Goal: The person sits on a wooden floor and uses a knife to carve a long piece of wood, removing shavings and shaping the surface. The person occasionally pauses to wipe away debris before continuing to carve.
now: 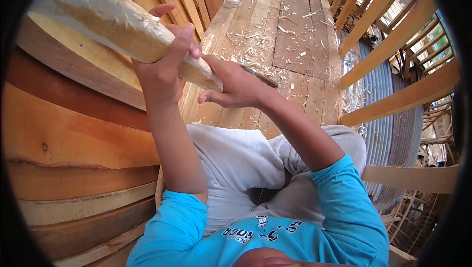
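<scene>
Head view: two hands at one pale wooden piece, slanting toward the upper left.

Left hand curls around the piece near its lower end, thumb across it, other fingers partly hidden behind; right hand sits half open at that end, thumb spread, fingertips out of sight, so whether it grips cannot be told; the far end is cut off at the dark rim; both forearms reach forward, the right slanting inward; a tool shows partly hidden behind the right wrist; boards crowd the left; ahead, the plank floor stretches open under scattered shavings, edged rightward by spaced wooden slats.
</scene>
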Action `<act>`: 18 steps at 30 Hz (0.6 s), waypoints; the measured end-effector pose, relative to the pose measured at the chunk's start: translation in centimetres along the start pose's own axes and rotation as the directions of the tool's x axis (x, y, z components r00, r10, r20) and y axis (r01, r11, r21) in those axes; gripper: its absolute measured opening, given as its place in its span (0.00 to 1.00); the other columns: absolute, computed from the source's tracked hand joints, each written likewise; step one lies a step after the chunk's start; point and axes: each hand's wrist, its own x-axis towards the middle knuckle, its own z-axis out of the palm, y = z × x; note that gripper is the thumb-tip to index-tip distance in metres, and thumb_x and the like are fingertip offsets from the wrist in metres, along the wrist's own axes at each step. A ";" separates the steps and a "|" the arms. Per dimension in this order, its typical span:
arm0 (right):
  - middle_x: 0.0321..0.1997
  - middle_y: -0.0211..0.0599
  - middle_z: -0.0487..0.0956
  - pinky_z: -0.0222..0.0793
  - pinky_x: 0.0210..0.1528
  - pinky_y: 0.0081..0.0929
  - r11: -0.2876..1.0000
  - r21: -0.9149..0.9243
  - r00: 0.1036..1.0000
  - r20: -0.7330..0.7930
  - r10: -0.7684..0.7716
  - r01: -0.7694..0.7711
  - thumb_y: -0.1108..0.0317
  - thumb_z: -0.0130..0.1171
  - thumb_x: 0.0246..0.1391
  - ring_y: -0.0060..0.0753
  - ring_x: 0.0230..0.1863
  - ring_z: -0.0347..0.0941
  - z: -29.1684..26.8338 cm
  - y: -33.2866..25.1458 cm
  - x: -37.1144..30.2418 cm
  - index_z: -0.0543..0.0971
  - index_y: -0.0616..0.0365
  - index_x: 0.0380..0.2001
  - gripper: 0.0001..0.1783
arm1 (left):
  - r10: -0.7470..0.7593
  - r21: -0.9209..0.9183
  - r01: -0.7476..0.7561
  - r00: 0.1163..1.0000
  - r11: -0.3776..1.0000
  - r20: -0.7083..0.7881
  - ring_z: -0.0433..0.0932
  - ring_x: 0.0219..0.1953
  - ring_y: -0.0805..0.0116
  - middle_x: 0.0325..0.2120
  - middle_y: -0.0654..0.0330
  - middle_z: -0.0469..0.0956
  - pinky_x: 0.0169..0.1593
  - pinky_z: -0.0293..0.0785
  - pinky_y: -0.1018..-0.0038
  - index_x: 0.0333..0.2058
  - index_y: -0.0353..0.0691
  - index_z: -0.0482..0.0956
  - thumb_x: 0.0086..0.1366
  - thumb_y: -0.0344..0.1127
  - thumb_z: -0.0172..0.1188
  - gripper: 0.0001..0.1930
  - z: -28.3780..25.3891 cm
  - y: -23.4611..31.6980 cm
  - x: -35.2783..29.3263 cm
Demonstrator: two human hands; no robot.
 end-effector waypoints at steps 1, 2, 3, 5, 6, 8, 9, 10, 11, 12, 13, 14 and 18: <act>0.38 0.61 0.77 0.71 0.44 0.44 0.999 0.007 0.996 -0.074 0.049 -0.049 0.54 0.58 0.60 0.59 0.43 0.77 0.1 -0.5 -0.6 0.65 0.67 0.53 0.29 | 0.006 0.016 -0.006 1.000 1.000 0.011 0.74 0.22 0.73 0.22 0.61 0.76 0.30 0.71 0.76 0.51 0.30 0.66 0.59 0.22 0.63 0.22 0.7 -0.2 -0.1; 0.38 0.60 0.77 0.71 0.43 0.42 0.995 0.020 0.985 -0.145 0.097 -0.095 0.56 0.58 0.61 0.59 0.42 0.77 0.6 -0.5 -1.2 0.63 0.66 0.53 0.28 | 0.000 0.110 0.003 1.000 0.994 -0.022 0.75 0.24 0.73 0.24 0.60 0.78 0.31 0.72 0.77 0.53 0.30 0.65 0.61 0.25 0.64 0.23 1.2 -0.7 -0.2; 0.38 0.59 0.77 0.71 0.41 0.40 0.990 0.031 0.966 -0.219 0.141 -0.137 0.58 0.58 0.61 0.58 0.42 0.77 1.0 -0.6 -1.6 0.62 0.66 0.54 0.28 | 0.008 0.136 -0.003 0.999 0.991 -0.036 0.76 0.25 0.73 0.23 0.60 0.78 0.33 0.72 0.77 0.53 0.30 0.65 0.61 0.26 0.64 0.23 1.8 -1.2 -0.1; 0.36 0.57 0.77 0.70 0.41 0.42 0.986 0.114 0.934 -0.323 0.149 -0.118 0.65 0.59 0.59 0.56 0.40 0.77 1.8 0.1 -1.8 0.62 0.65 0.51 0.23 | 0.032 0.207 -0.015 0.996 0.978 -0.078 0.77 0.26 0.73 0.23 0.61 0.78 0.35 0.73 0.78 0.53 0.29 0.65 0.62 0.29 0.64 0.24 2.3 -2.1 0.1; 0.36 0.58 0.77 0.70 0.42 0.44 0.978 0.150 0.916 -0.353 0.190 -0.145 0.66 0.59 0.59 0.59 0.41 0.77 2.3 0.2 -2.0 0.63 0.66 0.50 0.23 | 0.009 0.337 -0.009 1.000 0.941 0.002 0.78 0.36 0.70 0.34 0.56 0.79 0.43 0.74 0.75 0.55 0.31 0.62 0.63 0.33 0.65 0.27 1.8 -1.7 0.0; 0.36 0.59 0.77 0.71 0.43 0.45 0.980 0.146 0.874 -0.449 0.186 -0.134 0.68 0.58 0.59 0.61 0.42 0.77 2.9 0.4 -1.8 0.64 0.65 0.47 0.19 | 0.061 0.412 -0.110 0.990 0.904 0.131 0.76 0.45 0.67 0.45 0.53 0.74 0.49 0.73 0.72 0.57 0.31 0.59 0.62 0.35 0.66 0.31 1.3 -0.8 -0.1; 0.35 0.60 0.77 0.71 0.42 0.45 0.978 0.162 0.865 -0.462 0.195 -0.134 0.68 0.57 0.59 0.61 0.41 0.77 2.9 0.6 -1.7 0.64 0.66 0.47 0.19 | 0.068 0.450 -0.147 0.980 0.881 0.187 0.75 0.50 0.65 0.51 0.51 0.72 0.52 0.72 0.70 0.59 0.32 0.57 0.62 0.36 0.67 0.33 0.7 -0.3 -0.8; 0.35 0.61 0.77 0.71 0.42 0.46 0.977 0.173 0.860 -0.473 0.192 -0.123 0.67 0.57 0.59 0.61 0.40 0.78 2.9 1.3 -1.7 0.64 0.66 0.47 0.19 | -0.028 0.496 -0.091 0.973 0.863 0.227 0.68 0.60 0.58 0.61 0.51 0.61 0.58 0.68 0.64 0.62 0.33 0.52 0.61 0.39 0.67 0.39 0.6 0.9 -1.8; 0.35 0.62 0.77 0.71 0.42 0.47 0.976 0.187 0.856 -0.482 0.189 -0.111 0.67 0.56 0.60 0.62 0.40 0.78 2.7 2.4 -1.3 0.64 0.66 0.47 0.18 | -0.011 0.589 -0.146 0.967 0.794 0.255 0.67 0.61 0.57 0.61 0.51 0.61 0.59 0.67 0.63 0.63 0.33 0.52 0.61 0.39 0.66 0.39 0.1 1.8 -2.5; 0.36 0.62 0.78 0.72 0.42 0.47 0.976 0.153 0.853 -0.478 0.209 -0.153 0.65 0.57 0.60 0.62 0.40 0.78 3.0 2.9 -0.8 0.65 0.67 0.48 0.20 | -0.008 0.685 -0.190 0.961 0.703 0.275 0.67 0.62 0.56 0.61 0.51 0.61 0.60 0.66 0.61 0.63 0.33 0.52 0.61 0.40 0.65 0.39 -1.1 3.1 -3.6; 0.37 0.63 0.78 0.72 0.42 0.48 0.973 0.110 0.850 -0.475 0.229 -0.201 0.64 0.57 0.60 0.62 0.41 0.78 2.8 3.4 -0.3 0.65 0.67 0.49 0.22 | -0.014 0.761 -0.230 0.954 0.606 0.299 0.66 0.62 0.55 0.61 0.51 0.61 0.61 0.64 0.60 0.63 0.34 0.51 0.61 0.40 0.65 0.39 -2.1 4.1 -4.9; 0.37 0.63 0.78 0.73 0.42 0.47 0.969 0.076 0.844 -0.479 0.242 -0.235 0.61 0.58 0.59 0.62 0.41 0.78 2.5 4.2 0.3 0.65 0.67 0.48 0.23 | 0.023 0.796 -0.274 0.950 0.540 0.312 0.65 0.63 0.53 0.61 0.49 0.62 0.62 0.62 0.57 0.62 0.35 0.56 0.61 0.38 0.62 0.35 -2.7 4.9 -6.3; 0.37 0.66 0.78 0.74 0.41 0.47 0.943 -0.062 0.834 -0.490 0.256 -0.326 0.57 0.62 0.56 0.62 0.41 0.78 1.9 5.6 2.3 0.68 0.68 0.45 0.26 | -0.151 0.910 -0.347 0.910 0.229 0.385 0.64 0.62 0.52 0.61 0.46 0.64 0.63 0.60 0.58 0.56 0.34 0.66 0.59 0.31 0.55 0.25 -8.6 8.6 -12.6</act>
